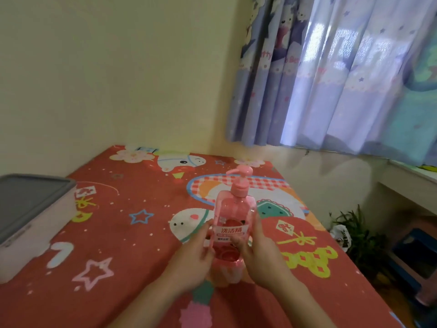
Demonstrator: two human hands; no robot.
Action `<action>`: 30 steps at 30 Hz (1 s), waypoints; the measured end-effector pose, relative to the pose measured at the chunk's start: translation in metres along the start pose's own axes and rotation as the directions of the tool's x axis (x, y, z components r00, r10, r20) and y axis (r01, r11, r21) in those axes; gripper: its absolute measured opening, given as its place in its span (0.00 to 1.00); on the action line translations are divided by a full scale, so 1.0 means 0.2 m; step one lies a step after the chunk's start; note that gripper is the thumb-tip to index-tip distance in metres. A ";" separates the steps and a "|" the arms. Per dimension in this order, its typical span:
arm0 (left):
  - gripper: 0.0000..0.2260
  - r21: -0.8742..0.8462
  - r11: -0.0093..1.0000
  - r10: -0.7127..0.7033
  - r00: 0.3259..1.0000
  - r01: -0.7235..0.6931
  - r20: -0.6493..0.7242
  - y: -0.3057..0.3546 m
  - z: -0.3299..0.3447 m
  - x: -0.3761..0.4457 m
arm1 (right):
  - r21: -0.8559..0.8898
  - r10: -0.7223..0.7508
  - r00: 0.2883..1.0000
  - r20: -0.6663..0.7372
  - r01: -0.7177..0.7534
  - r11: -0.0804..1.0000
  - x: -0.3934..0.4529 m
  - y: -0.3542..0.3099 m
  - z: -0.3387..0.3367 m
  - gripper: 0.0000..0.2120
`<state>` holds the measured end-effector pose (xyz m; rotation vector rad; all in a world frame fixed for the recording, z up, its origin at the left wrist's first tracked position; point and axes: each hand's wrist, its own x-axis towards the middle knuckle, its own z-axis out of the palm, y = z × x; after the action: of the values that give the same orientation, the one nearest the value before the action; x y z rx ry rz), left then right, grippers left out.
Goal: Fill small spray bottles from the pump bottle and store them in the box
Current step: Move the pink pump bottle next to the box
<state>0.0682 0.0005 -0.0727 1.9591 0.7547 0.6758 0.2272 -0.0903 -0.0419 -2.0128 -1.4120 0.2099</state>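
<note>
A pink pump bottle (pixel 234 216) with a pink pump head and a label stands upright on the red patterned table (pixel 132 233). My left hand (pixel 191 259) grips its left side and my right hand (pixel 260 256) grips its right side, fingers curled round the lower body. A storage box (pixel 30 223) with a grey lid sits shut at the table's left edge. No small spray bottles are in view.
A yellow wall runs behind the table. Blue-purple curtains (pixel 331 79) hang at the back right. To the right of the table are a potted plant (pixel 357 233), a white shelf (pixel 411 185) and a dark bin (pixel 413 256) on the floor.
</note>
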 end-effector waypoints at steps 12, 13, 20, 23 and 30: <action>0.24 0.116 0.978 -0.133 0.948 0.173 -0.290 -0.16 -0.33 -0.20 | 0.083 -0.161 0.983 0.091 0.154 0.985 0.08 -0.26 0.30 0.40; 0.24 0.113 0.977 -0.138 0.942 0.180 -0.307 -0.18 -0.35 -0.21 | 0.093 -0.173 0.981 0.094 0.164 0.982 0.09 -0.28 0.33 0.40; 0.21 0.108 0.976 -0.123 0.889 0.189 -0.440 -0.25 -0.51 -0.38 | 0.165 -0.280 0.953 0.119 0.259 0.952 0.08 -0.44 0.48 0.41; 0.17 0.026 0.984 -0.145 0.868 0.178 -0.475 -0.27 -0.57 -0.46 | 0.178 -0.328 0.932 0.151 0.301 0.937 0.08 -0.52 0.53 0.40; 0.16 0.070 0.979 -0.116 0.807 0.191 -0.580 -0.31 -0.68 -0.66 | 0.202 -0.469 0.859 0.205 0.431 0.879 0.09 -0.66 0.68 0.39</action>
<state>-0.1302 0.0038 -0.0881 1.7789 1.3378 1.1677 0.0660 0.0088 -0.0634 -1.5166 -1.9248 0.3571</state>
